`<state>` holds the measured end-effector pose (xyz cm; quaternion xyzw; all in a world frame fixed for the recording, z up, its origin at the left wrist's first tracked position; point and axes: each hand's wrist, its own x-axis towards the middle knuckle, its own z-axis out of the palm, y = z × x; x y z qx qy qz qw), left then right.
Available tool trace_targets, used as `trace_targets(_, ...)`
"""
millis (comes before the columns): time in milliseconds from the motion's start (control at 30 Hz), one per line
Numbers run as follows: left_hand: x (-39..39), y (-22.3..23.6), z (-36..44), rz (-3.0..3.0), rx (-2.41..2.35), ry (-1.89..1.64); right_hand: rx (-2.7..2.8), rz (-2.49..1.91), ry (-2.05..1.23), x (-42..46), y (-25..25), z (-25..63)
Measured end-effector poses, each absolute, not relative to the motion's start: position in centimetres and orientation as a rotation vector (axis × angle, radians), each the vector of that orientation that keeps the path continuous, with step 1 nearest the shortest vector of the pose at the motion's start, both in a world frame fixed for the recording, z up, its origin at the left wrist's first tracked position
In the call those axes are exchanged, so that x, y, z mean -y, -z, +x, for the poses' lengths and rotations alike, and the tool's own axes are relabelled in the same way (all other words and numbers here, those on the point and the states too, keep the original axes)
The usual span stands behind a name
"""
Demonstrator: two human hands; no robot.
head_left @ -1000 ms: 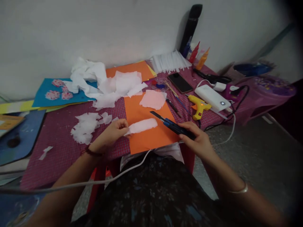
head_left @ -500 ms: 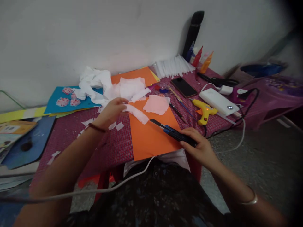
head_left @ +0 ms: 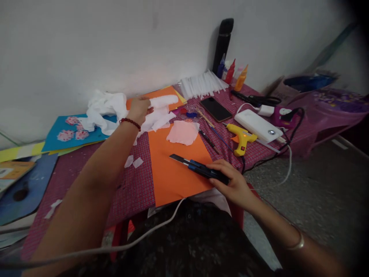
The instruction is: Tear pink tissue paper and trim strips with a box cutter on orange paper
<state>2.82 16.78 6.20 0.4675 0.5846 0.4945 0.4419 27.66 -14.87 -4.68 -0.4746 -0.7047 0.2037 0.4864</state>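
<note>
My right hand (head_left: 232, 181) is closed around the dark blue and black handle of a utility knife (head_left: 198, 168), its blade extended and pointing left over an orange sheet (head_left: 173, 181). Farther back, my left hand (head_left: 140, 109) pinches one end of a white tissue strip (head_left: 164, 100), held over a pile of white tissue pieces (head_left: 157, 119). A squarish pale pink tissue piece (head_left: 183, 132) lies flat on the orange sheet, beyond the blade. Small tissue scraps (head_left: 137, 162) lie on the checked cloth to the left.
Crumpled white tissue (head_left: 106, 109) and pink-white tissue flowers (head_left: 65, 135) rest on a blue sheet (head_left: 53, 134). To the right lie a phone (head_left: 216, 109), a yellow glue gun (head_left: 241, 137) and a white power bank (head_left: 259, 125). A white cable (head_left: 138, 234) crosses in front of me.
My left hand has moved away from the knife, back over the tissue pile, carrying the tissue strip. The knife remains in my right hand, over the orange sheet. The view has shifted slightly.
</note>
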Motion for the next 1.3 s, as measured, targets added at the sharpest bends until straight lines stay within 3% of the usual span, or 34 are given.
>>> trace_targets(200,-13.8,-5.3,1.1,1.872,-1.575,-1.214,1.679,-1.174,-0.554,15.2,4.3,27.6)
trace_targets(267,-10.9,-4.9,1.4,2.435,-1.318,-0.911,1.635,-1.199,-0.572,15.3,4.0,27.9)
trace_targets(400,-5.7,-2.6,3.0,2.911,-0.864,-0.162,1.497,-1.308,-0.569,15.4,3.6,28.4)
trace_targets(633,-3.7,-0.9,3.9,3.029,-1.201,0.073,1.444,-1.442,-0.454,15.7,3.0,28.9)
trace_targets(867,7.1,-2.5,-1.7,2.915,-1.17,0.312,1.742,-1.552,-0.264,13.6,3.4,28.0)
trace_targets(1067,9.4,-2.0,-2.8,2.92,-1.063,0.173,2.022,-1.653,-0.141,12.7,2.2,26.0)
trace_targets(1300,8.9,-1.5,-2.2,2.582,-1.078,-0.162,2.369,-1.167,-0.486,11.8,1.3,21.0)
